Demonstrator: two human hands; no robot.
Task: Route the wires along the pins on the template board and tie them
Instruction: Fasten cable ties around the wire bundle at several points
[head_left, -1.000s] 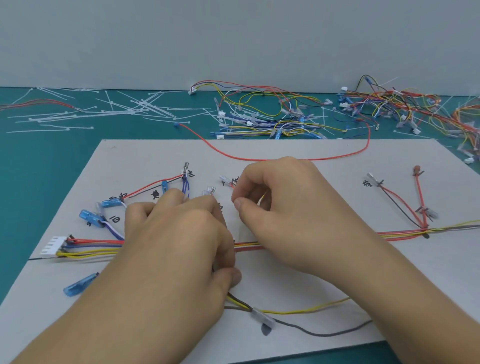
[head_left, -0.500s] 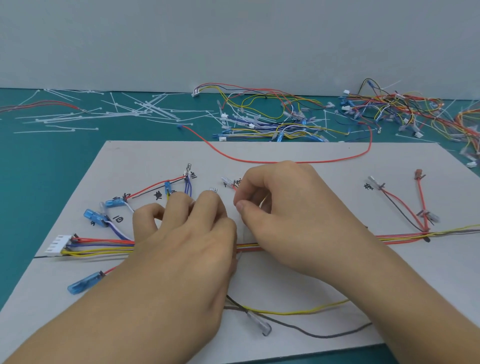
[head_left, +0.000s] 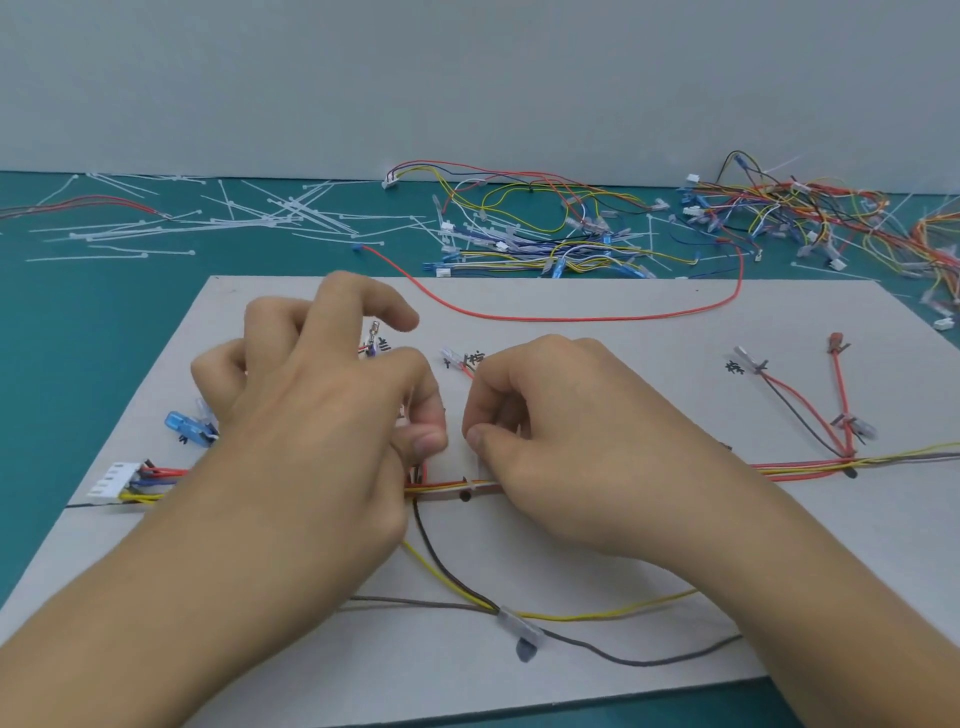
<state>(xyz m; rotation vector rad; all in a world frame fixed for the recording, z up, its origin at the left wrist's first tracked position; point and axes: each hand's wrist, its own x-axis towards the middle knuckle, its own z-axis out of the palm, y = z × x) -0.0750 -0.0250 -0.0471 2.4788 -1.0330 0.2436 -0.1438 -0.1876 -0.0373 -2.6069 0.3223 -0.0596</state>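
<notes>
Red-yellow wires (head_left: 448, 487) just beneath fingers (head_left: 427, 441)

We identify a wire-harness assembly workbench: teal bench mat (head_left: 78, 338); template board (head_left: 597, 297); loose cable ties (head_left: 291, 213); heaped coloured harnesses (head_left: 810, 208) behind.

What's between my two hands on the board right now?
Head view: a narrow strip of bare board between left hand and right hand; the wire bundle crosses just below.
</notes>
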